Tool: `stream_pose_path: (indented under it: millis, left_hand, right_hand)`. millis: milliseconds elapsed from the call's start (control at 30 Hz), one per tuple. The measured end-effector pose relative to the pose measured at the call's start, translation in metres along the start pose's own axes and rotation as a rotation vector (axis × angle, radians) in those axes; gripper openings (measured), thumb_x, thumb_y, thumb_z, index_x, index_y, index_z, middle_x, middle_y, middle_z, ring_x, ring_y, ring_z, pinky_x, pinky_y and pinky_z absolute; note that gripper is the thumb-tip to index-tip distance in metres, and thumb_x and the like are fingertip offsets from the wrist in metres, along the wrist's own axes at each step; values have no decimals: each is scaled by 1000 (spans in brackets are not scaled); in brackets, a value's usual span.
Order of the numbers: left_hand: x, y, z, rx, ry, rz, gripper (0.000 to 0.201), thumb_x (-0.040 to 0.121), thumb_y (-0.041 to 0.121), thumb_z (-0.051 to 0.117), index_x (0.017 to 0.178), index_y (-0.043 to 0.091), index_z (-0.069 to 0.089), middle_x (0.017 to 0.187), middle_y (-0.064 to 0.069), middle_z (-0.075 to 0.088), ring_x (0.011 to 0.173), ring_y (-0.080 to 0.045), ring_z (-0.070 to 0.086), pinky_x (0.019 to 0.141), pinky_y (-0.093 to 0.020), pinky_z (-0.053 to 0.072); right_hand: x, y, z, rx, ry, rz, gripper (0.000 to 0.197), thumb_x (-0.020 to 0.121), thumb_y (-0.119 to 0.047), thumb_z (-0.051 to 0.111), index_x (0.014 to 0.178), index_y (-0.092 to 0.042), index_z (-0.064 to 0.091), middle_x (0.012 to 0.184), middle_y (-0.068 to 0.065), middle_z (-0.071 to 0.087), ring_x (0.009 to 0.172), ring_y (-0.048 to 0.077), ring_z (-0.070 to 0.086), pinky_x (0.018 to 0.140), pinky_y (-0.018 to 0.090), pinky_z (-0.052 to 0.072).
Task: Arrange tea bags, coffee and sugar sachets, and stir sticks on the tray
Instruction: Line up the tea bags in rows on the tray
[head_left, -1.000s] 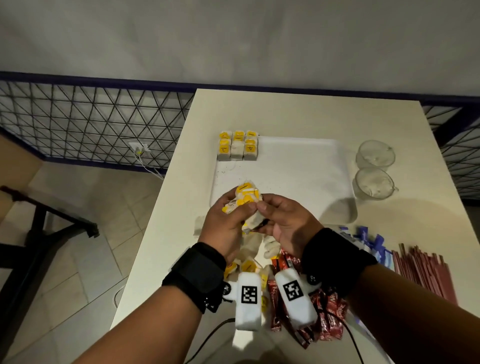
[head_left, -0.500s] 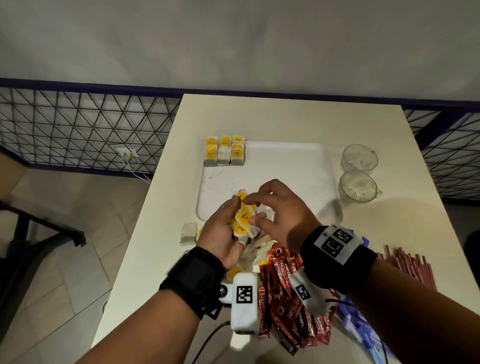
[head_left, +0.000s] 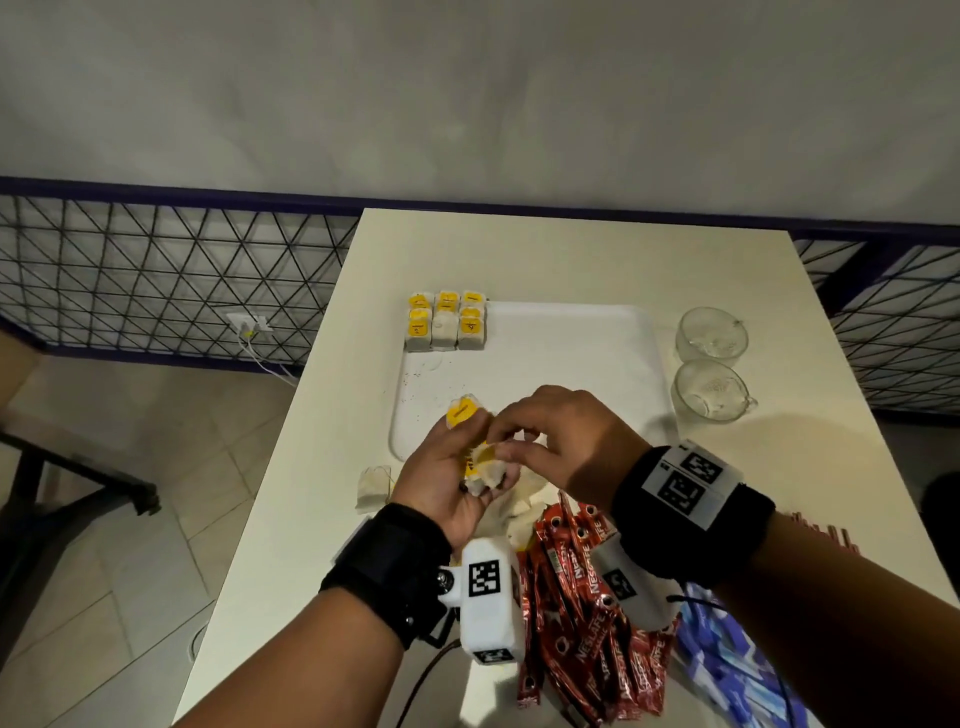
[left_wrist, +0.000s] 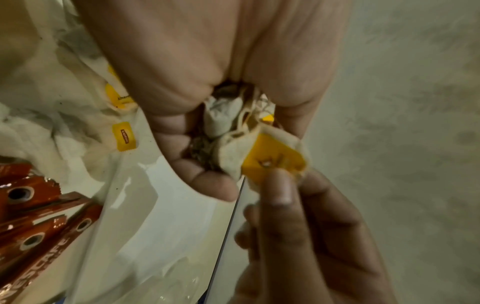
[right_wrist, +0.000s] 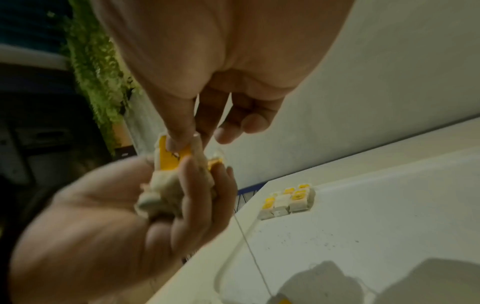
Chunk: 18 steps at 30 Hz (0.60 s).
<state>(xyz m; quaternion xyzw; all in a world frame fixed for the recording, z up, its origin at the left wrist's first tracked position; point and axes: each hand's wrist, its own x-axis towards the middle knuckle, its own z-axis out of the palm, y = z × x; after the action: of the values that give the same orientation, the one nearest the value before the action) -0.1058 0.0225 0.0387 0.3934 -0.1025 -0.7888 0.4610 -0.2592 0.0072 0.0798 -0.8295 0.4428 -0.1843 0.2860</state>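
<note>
My left hand (head_left: 457, 467) grips a bunch of tea bags (head_left: 480, 465) with yellow tags, just in front of the white tray's (head_left: 571, 364) near left corner. My right hand (head_left: 524, 441) pinches one tea bag (left_wrist: 270, 156) of that bunch by its yellow tag between thumb and forefinger. Several tea bags (head_left: 448, 319) stand in neat rows at the tray's far left corner. More loose tea bags (head_left: 519, 512) lie under my hands. Red coffee sachets (head_left: 587, 613) are piled near the front edge, with blue sachets (head_left: 727, 670) beside them and red stir sticks (head_left: 821, 532) at the right.
Two clear glass cups (head_left: 709, 364) stand right of the tray. One tea bag (head_left: 371, 488) lies alone on the table to the left. A wire fence (head_left: 156, 280) runs behind the table, and the floor drops away at its left edge.
Both hands have come lower and nearer the tray's front edge. My right hand has shifted from holding the bunch to pinching a single tea bag's tag.
</note>
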Motion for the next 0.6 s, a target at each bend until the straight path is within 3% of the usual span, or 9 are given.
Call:
stream_pose_path:
  millis: [100, 233, 333, 400, 467, 533, 600]
  left_hand:
    - [4, 6, -8, 17, 93, 52, 11, 89, 2, 53, 89, 12, 55, 78, -14, 61, 56, -19, 60, 45, -23, 48]
    - [1, 30, -23, 211, 157, 197, 20, 90, -5, 55, 88, 15, 57, 75, -10, 61, 59, -19, 59, 47, -26, 46]
    - [-12, 52, -33, 661, 56, 377, 25, 88, -9, 57, 90, 13, 67, 99, -9, 71, 65, -20, 60, 52, -31, 48]
    - [-14, 64, -33, 1004, -50, 476, 39, 86, -12, 59, 83, 24, 73, 117, 5, 67, 75, -14, 64, 60, -28, 50]
    - [-11, 70, -29, 1269, -154, 557, 46, 84, -12, 59, 84, 32, 74, 130, 19, 57, 100, -5, 63, 76, -21, 51]
    - [-4, 72, -23, 1354, -211, 599, 44, 86, -8, 59, 95, 32, 73, 132, 24, 53, 109, 1, 58, 84, -18, 49]
    - [4, 73, -23, 1331, -211, 590, 43, 88, -4, 57, 105, 34, 70, 122, 26, 57, 96, 6, 59, 79, -14, 47]
  right_hand:
    - [5, -6, -14, 139, 57, 49, 10, 89, -22, 65, 95, -22, 73, 75, -19, 60, 73, 0, 53, 66, 10, 37]
    - [22, -9, -34, 161, 64, 117, 9, 89, -20, 65, 94, -22, 73, 77, -21, 62, 72, 3, 56, 64, 10, 38]
    - [35, -5, -42, 47, 48, 157, 10, 89, -23, 65, 96, -25, 72, 79, -20, 60, 72, 2, 55, 65, 7, 36]
    - [44, -2, -43, 13, 42, 167, 8, 88, -24, 65, 94, -25, 71, 77, -20, 59, 71, -3, 54, 65, 5, 35]
    - [53, -3, -40, -15, 25, 161, 6, 88, -26, 65, 92, -28, 70, 75, -22, 57, 69, -8, 53, 64, 4, 34]
    - [62, -5, -36, -14, 19, 143, 6, 88, -26, 65, 91, -28, 69, 73, -23, 56, 69, -10, 52, 64, 3, 34]
    - [70, -6, -31, -24, 29, 113, 6, 89, -24, 64, 91, -27, 69, 73, -25, 54, 68, -12, 51, 65, 4, 34]
